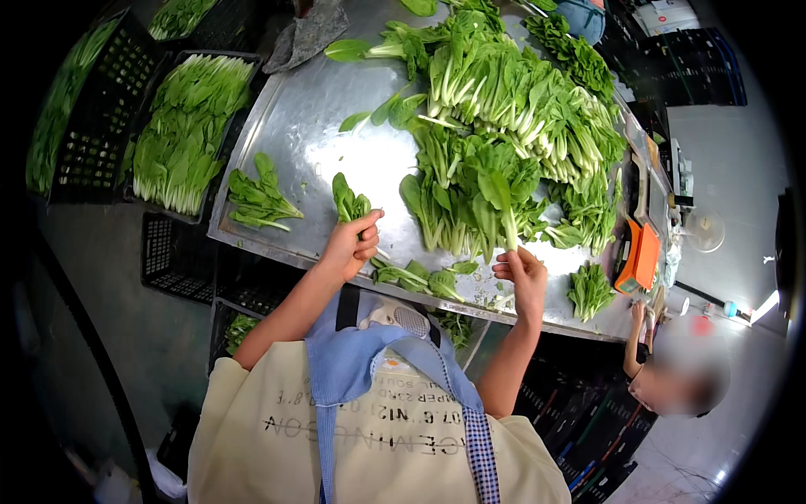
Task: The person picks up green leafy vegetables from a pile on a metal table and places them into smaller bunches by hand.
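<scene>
My left hand (356, 242) is closed around the stems of a small bunch of leafy greens (347, 198), held upright over the near edge of the metal table (277, 126). The fingertips of my right hand (522, 271) pinch the pale stem of a single leafy green (499, 198), its leaf pointing away from me over the pile. A large heap of leafy greens (504, 94) covers the middle and right of the table. Loose leaves (412, 277) lie along the near edge between my hands. Left of my left hand rests a small separate bunch (263, 196).
Black plastic crates packed with greens (189, 126) stand at the left. Grey cloth (308, 34) lies on the far table edge. Right are an orange object (639, 257), another bunch (590, 291) and a co-worker (680, 372). Below the table are an empty crate (176, 258) and stacked crates (579, 422).
</scene>
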Demonstrator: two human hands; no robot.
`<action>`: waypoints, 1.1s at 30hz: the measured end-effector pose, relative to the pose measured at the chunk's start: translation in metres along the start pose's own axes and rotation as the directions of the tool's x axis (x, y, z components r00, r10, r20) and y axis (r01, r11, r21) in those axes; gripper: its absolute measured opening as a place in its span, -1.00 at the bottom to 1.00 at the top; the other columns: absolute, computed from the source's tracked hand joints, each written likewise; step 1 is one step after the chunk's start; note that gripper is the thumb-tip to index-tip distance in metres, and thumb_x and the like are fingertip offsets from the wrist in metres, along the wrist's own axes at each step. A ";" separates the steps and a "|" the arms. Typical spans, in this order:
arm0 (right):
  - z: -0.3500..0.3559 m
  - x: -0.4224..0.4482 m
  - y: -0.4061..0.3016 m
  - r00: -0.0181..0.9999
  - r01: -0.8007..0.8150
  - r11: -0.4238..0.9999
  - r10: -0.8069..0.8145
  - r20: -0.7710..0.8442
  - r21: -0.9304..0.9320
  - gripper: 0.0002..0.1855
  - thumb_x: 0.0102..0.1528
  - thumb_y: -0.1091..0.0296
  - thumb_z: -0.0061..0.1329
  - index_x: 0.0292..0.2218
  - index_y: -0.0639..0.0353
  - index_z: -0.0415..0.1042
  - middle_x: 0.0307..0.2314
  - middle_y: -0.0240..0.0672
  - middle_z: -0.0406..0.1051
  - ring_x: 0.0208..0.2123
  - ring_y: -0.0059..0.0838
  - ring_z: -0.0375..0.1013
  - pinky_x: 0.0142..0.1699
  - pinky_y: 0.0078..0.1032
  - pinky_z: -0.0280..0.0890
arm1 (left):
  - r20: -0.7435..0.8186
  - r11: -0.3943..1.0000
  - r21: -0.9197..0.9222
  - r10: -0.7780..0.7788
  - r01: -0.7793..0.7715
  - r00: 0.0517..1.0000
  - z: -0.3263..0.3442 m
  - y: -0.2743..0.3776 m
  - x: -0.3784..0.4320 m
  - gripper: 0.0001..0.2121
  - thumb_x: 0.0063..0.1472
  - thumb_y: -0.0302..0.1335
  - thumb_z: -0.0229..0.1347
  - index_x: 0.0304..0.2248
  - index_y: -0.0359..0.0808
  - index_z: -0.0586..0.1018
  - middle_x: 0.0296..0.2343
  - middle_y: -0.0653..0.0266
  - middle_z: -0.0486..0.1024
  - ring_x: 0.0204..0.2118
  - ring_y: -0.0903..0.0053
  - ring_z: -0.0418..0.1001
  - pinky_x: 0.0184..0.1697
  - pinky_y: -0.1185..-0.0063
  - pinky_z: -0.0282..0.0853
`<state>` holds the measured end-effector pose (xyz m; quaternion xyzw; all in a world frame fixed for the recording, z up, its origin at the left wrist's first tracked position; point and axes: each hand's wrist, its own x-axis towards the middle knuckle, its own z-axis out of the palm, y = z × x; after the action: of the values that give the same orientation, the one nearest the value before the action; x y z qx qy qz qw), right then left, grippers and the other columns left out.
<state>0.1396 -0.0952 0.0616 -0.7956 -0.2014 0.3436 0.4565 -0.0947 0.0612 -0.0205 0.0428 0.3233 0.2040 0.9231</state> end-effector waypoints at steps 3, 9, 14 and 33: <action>-0.001 0.006 0.002 0.946 0.138 0.854 -0.264 -0.189 -0.501 -0.79 0.01 0.44 -0.23 -0.32 0.37 0.31 -0.61 -0.24 0.36 -0.59 -0.53 0.39 -0.51 -0.64 0.28 | 0.007 1.000 0.008 -0.026 0.026 1.000 0.000 0.000 0.000 -0.89 0.11 -0.46 -0.14 -0.37 -0.31 0.30 -0.79 0.53 0.09 -0.83 0.83 -0.10 -0.79 0.78 -0.22; 0.001 -0.001 -0.011 0.827 0.182 0.660 -0.504 -0.250 -0.729 -0.79 -0.03 0.53 -0.20 -0.29 0.32 0.32 -0.62 -0.21 0.35 -0.61 -0.50 0.36 -0.52 -0.61 0.23 | 0.038 0.998 -0.005 -0.059 0.060 0.998 -0.004 0.000 -0.001 -0.86 0.09 -0.47 -0.10 -0.37 -0.35 0.31 -0.78 0.52 0.09 -0.83 0.83 -0.08 -0.79 0.78 -0.20; 0.003 -0.004 -0.030 0.695 0.417 0.774 -0.610 -0.382 -0.477 -0.76 -0.04 0.60 -0.20 -0.26 0.29 0.32 -0.53 -0.27 0.34 -0.54 -0.56 0.36 -0.46 -0.64 0.29 | 0.064 0.999 -0.010 -0.036 0.037 0.997 0.003 -0.006 -0.003 -0.85 0.08 -0.46 -0.07 -0.36 -0.36 0.35 -0.70 0.48 0.21 -0.75 0.82 0.05 -0.74 0.82 -0.08; 0.091 -0.029 -0.038 0.931 0.323 0.872 -0.363 0.044 0.368 -0.75 -0.01 0.46 -0.17 -0.26 0.36 0.28 -0.41 -0.28 0.32 -0.41 -0.52 0.36 -0.41 -0.64 0.29 | 0.287 0.964 0.008 0.251 -0.265 0.924 0.071 -0.009 0.001 -0.91 0.00 -0.54 0.01 -0.44 -0.28 0.36 -0.63 0.48 0.26 -0.64 0.78 0.15 -0.69 0.80 -0.02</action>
<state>0.0534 -0.0412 0.0730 -0.6313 -0.2994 0.3317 0.6338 -0.0478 0.0575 0.0327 0.1351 0.1840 0.3078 0.9237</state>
